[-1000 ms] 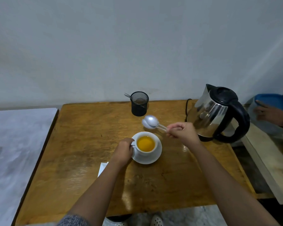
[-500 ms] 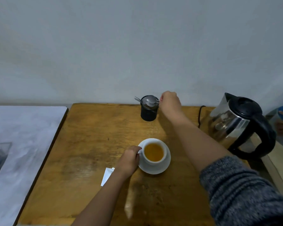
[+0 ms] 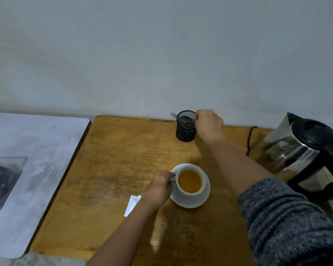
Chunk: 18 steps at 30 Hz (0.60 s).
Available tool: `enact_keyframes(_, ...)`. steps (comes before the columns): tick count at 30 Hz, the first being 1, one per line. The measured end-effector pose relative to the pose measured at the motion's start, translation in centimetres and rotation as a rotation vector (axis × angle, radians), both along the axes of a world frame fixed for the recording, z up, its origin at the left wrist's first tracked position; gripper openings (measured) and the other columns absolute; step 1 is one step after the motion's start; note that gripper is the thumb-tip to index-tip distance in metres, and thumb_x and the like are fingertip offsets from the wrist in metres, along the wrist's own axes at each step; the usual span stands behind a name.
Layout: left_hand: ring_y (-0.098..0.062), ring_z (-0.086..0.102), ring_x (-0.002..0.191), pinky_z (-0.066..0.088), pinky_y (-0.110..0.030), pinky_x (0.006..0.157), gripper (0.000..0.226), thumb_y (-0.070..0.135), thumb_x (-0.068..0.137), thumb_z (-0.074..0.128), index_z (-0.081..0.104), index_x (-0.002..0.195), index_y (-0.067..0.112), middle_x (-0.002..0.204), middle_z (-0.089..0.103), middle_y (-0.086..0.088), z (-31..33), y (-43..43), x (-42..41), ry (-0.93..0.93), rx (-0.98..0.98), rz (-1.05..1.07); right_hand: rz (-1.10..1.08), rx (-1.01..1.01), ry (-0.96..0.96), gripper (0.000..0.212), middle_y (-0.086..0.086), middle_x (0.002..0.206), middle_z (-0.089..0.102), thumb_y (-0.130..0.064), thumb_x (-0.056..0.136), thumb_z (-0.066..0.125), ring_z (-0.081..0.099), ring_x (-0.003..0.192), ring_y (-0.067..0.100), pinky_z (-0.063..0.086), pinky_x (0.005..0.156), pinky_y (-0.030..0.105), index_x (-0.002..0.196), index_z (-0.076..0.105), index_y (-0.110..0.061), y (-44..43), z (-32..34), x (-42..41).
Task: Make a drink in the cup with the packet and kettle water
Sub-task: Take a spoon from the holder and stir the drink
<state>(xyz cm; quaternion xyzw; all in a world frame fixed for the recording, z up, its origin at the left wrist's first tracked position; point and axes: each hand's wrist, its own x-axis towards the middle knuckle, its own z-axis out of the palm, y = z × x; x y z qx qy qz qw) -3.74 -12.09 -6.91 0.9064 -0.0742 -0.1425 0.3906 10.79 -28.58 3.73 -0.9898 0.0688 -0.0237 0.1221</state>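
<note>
Wooden surface (image 3: 112, 169) against a pale wall, seen from the head camera. White cup (image 3: 190, 182) of amber drink on a white saucer (image 3: 204, 201), near the middle of the surface. Left hand (image 3: 159, 190) at the cup's left side, grip closed on the handle. Opened white packet (image 3: 132, 205) flat on the surface, just beside the left wrist, toward the near edge. Right hand (image 3: 209, 124) reached to the far edge, grip narrow on the handle of a spoon (image 3: 186, 120) whose bowl sits in the mouth of a black mesh holder (image 3: 186, 129); a fork (image 3: 173, 114) leaning out of the holder's left side. Steel kettle (image 3: 304, 156) with black lid and handle at the right edge, cord trailing along the far edge.

Judged stage: drink mixed, spoon being put away, little of the task left.

Risks from here:
- Holder light and narrow; tipping likely if the spoon is dropped against its rim or the hand catches it on release.
- Right forearm stretched above and right of the cup; sleeve or elbow clipping the rim on the way back, spilling hot liquid.
- Cup lifted one-handed while attention is at the far edge; saucer dragged or drink slopped.
</note>
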Motion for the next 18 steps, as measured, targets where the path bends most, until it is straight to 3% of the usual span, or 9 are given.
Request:
enact_keyframes(5,-0.024,0.056,0.109,0.047,-0.032,0.087,0.037,0.008,0.087,0.042,0.056,0.121,0.014,0.120,0.061,-0.008,0.1,-0.1,0.0,-0.005,0.001,-0.003,-0.017,0.131,-0.129,0.021,0.012,0.094,0.069,-0.002,0.083,0.053,0.063,0.087,0.033,0.038,0.064,0.029,0.088,0.071,-0.013,-1.1,1.0,0.1)
enact_keyframes(8,-0.024,0.056,0.108,0.044,-0.027,0.084,0.035,0.007,0.088,0.042,0.058,0.118,0.012,0.119,0.062,-0.009,0.3,-0.2,0.1,-0.008,0.004,-0.015,-0.069,0.442,-0.220,0.017,0.012,0.083,0.071,-0.003,0.081,0.057,0.063,0.078,0.026,0.050,0.068,0.031,0.082,0.073,-0.008,-2.1,2.1,-0.1)
enact_keyframes(10,-0.024,0.056,0.106,0.041,-0.024,0.080,0.032,0.008,0.088,0.042,0.059,0.115,0.012,0.117,0.063,-0.010,0.4,-0.3,0.1,-0.007,0.018,-0.028,-0.116,0.629,-0.231,0.016,0.010,0.074,0.068,-0.003,0.079,0.058,0.061,0.071,0.019,0.050,0.071,0.027,0.082,0.074,-0.003,-2.9,3.3,-0.9)
enact_keyframes(15,-0.024,0.057,0.107,0.046,-0.029,0.086,0.033,0.009,0.087,0.044,0.059,0.117,0.013,0.120,0.063,-0.011,1.0,-0.3,0.2,0.009,0.048,-0.030,-0.335,1.217,-0.207,0.010,0.012,0.075,0.071,0.000,0.076,0.070,0.070,0.066,0.017,0.059,0.077,0.025,0.084,0.070,-0.006,-4.7,4.9,-5.5)
enact_keyframes(18,-0.026,0.056,0.109,0.044,-0.029,0.088,0.035,0.007,0.086,0.045,0.057,0.119,0.011,0.122,0.062,-0.011,1.4,-0.3,0.1,0.017,0.059,-0.035,-0.319,1.447,-0.245,0.004,0.009,0.070,0.071,0.001,0.082,0.069,0.072,0.062,0.011,0.059,0.067,0.017,0.084,0.068,-0.002,-5.2,4.6,-9.1)
